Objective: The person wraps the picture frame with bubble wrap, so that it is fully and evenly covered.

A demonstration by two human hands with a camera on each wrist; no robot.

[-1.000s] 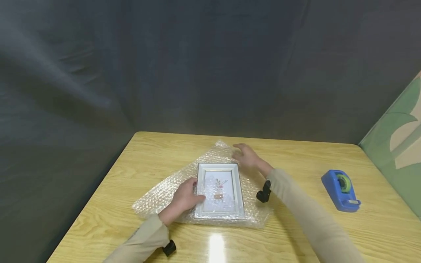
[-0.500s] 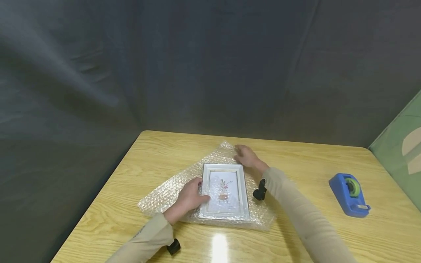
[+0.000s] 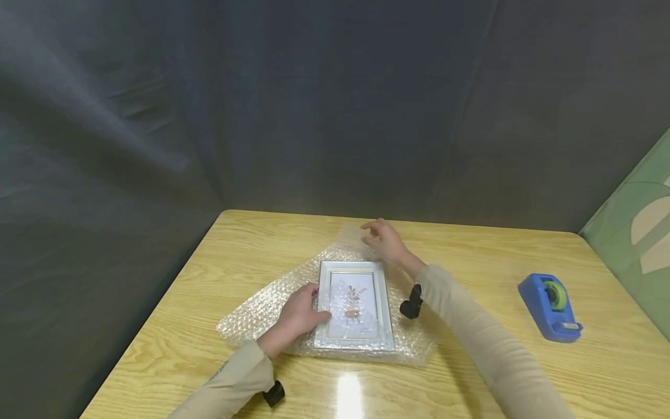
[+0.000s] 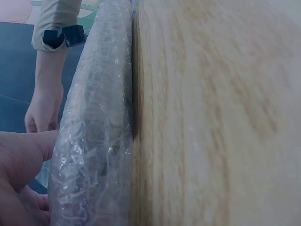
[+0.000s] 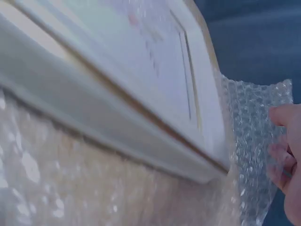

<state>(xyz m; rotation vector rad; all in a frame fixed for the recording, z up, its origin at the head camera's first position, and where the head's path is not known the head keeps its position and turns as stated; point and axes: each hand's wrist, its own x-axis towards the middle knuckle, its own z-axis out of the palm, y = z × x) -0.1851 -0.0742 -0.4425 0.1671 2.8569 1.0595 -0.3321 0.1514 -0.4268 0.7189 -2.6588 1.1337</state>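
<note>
Fabric (image 3: 104,145), dark grey and creased, hangs at the left and runs on behind the yellow wood-grain table (image 3: 193,302). At the table's near left, a beige sleeve (image 3: 235,375) bears a small black device (image 3: 274,394) under its cuff. Next comes 1 sheet of clear bubble wrap (image 3: 262,305), a corner pointing left and another pointing to the far edge. The left hand (image 3: 300,311) grips the left side of a white rectangular picture frame (image 3: 350,266), thumb over the front border, other fingers at the side edge.

That frame lies face up on the bubble wrap, in the middle of the table's near half. Inside its border, lined with thin gold, sits a pale print (image 3: 361,299) of a plant in a pinkish pot. The wrap goes round the frame's near edge; how far it reaches over the front is hard to tell.

Beyond the frame's top right corner, the right hand (image 3: 387,243) is at the far corner of the wrap, its fingers loosely bent and spread; I cannot tell whether they touch the film. A 2nd black device (image 3: 411,302) sits by the other beige cuff.

Well apart, farther right, a blue plastic tape dispenser (image 3: 541,311) holds 1 green roll (image 3: 556,295) in its recess. At the far right stands a green-and-beige patterned panel (image 3: 654,291).
</note>
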